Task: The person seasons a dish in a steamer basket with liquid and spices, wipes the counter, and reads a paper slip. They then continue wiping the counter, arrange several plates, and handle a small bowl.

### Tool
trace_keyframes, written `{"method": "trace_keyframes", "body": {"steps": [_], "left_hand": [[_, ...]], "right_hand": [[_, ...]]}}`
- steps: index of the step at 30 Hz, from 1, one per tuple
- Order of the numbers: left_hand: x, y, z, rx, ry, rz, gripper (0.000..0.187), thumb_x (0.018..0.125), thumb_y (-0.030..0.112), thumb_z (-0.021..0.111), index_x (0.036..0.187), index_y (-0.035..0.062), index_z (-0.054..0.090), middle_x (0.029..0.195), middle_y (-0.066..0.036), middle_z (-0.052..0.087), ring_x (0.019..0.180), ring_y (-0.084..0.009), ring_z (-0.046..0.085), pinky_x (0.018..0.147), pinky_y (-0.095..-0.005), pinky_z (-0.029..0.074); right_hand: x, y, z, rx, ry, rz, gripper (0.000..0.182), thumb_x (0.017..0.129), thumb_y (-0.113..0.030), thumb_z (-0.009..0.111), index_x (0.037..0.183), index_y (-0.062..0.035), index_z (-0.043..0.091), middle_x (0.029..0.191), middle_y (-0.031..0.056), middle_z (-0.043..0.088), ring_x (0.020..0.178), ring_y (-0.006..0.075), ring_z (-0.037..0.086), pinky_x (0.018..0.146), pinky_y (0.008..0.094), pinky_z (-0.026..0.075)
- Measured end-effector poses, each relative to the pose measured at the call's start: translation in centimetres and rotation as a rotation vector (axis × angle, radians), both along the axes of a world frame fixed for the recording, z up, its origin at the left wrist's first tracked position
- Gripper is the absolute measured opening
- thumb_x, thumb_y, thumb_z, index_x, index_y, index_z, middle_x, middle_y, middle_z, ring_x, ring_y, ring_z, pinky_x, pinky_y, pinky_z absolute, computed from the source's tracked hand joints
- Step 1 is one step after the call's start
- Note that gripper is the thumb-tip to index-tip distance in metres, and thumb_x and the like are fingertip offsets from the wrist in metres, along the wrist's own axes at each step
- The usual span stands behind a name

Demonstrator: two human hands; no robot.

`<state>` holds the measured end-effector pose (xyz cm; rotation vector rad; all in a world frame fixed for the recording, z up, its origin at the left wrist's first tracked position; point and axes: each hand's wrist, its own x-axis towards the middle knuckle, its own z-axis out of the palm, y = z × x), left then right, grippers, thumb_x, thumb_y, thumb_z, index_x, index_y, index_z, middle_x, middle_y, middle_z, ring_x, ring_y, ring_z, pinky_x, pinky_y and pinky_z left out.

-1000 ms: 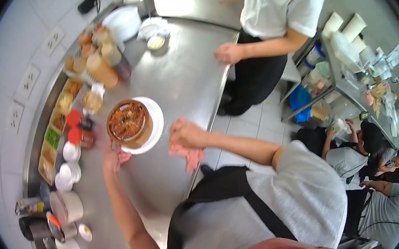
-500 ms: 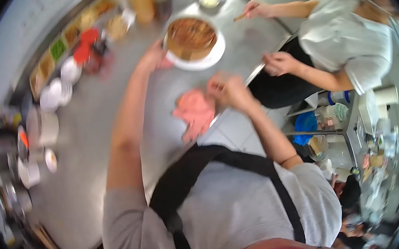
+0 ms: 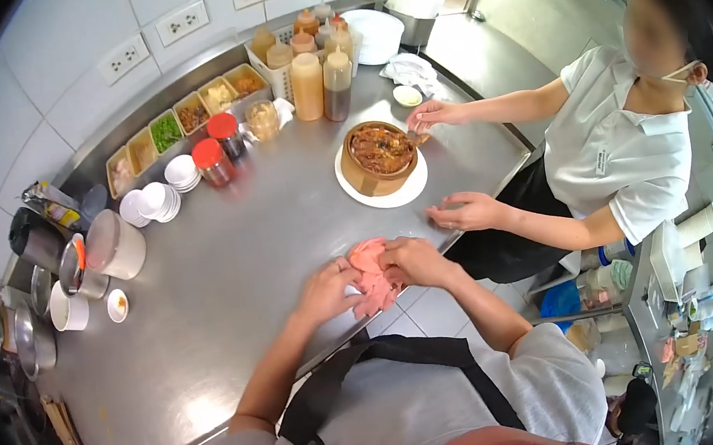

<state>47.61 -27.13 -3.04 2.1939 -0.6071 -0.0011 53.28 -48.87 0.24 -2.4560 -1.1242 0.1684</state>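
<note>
Head view, items listed from near to far, placed by the round steamer point(image 3: 359, 177).

Cloth point(image 3: 369, 260), pink, one piece: bunched at the edge of the steel table point(image 3: 222, 263), on the near side of the steamer and apart from it. Left hand point(image 3: 329, 291): fingers bent, grasping the cloth by its left side; a small white patch shows beneath the fingers, too little to identify. Right hand point(image 3: 418, 262): fingers curled, grasping the cloth by its right side.

White cup point(image 3: 118, 306), small, orange matter inside: well to the left of the steamer, nearer the wearer.

Steamer proper: upright, filled with brown food point(image 3: 382, 148), seated on a white plate point(image 3: 397, 198).

Co-worker point(image 3: 626, 142), white shirt: right of the steamer. One hand point(image 3: 441, 114) by its rim, with a small brown item at the fingers, too small to tell; the other hand point(image 3: 468, 212) raised, nearer the wearer, fingers loosely bent.

Jars, two, red lids point(image 3: 210, 153): left of the steamer, side by side. White dishes point(image 3: 158, 202), stacked: farther left.

Squeeze bottles point(image 3: 307, 87), grouped: beyond the steamer, leftward. White bowl point(image 3: 407, 96), pale contents: just beyond the steamer. White plates point(image 3: 375, 36), stacked: farther beyond.
</note>
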Motion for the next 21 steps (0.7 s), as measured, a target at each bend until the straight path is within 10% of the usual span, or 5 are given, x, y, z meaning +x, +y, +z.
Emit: {"method": "trace_keyframes", "body": {"steps": [4, 6, 12, 21], "left_hand": [[1.0, 0.8, -0.7, -0.161, 0.068, -0.035, 0.018, 0.069, 0.016, 0.071, 0.081, 0.0077, 0.061, 0.082, -0.006, 0.059, 0.077, -0.0214, 0.058, 0.069, -0.0311, 0.047], [1.7, 1.4, -1.0, -0.677, 0.451, 0.16, 0.02, 0.074, 0.014, 0.068, 0.088, 0.0048, 0.059, 0.083, -0.008, 0.059, 0.069, -0.0189, 0.058, 0.064, -0.0305, 0.048], [-2.3, 5.6, 1.1, -0.25, 0.079, 0.514, 0.031, 0.076, 0.018, 0.066, 0.101, 0.0024, 0.057, 0.088, -0.012, 0.06, 0.065, -0.0209, 0.058, 0.061, -0.0335, 0.048], [-17.4, 12.7, 0.4, -0.147, -0.009, 0.671, 0.027, 0.077, 0.012, 0.063, 0.102, 0.0044, 0.058, 0.093, -0.012, 0.06, 0.075, -0.0269, 0.06, 0.067, -0.0359, 0.049]], "right_hand": [[2.1, 0.1, 3.3, -0.036, 0.022, -0.03, 0.017, 0.071, -0.015, 0.065, 0.085, -0.008, 0.057, 0.086, 0.0114, 0.057, 0.083, 0.0317, 0.056, 0.067, 0.0396, 0.044], [3.1, 1.3, 3.6, 0.084, -0.087, -0.122, 0.023, 0.069, -0.017, 0.065, 0.091, -0.0116, 0.058, 0.093, 0.012, 0.057, 0.081, 0.0332, 0.057, 0.067, 0.0396, 0.046], [1.7, 3.6, -1.3, -0.061, -0.128, 0.061, 0.044, 0.069, -0.023, 0.066, 0.111, -0.0159, 0.056, 0.112, 0.0135, 0.046, 0.108, 0.0315, 0.044, 0.088, 0.0443, 0.039], [0.2, 9.0, -5.2, -0.063, -0.35, -0.178, 0.035, 0.078, -0.021, 0.061, 0.109, -0.0055, 0.055, 0.105, 0.0176, 0.054, 0.097, 0.0316, 0.053, 0.082, 0.0403, 0.043]]}}
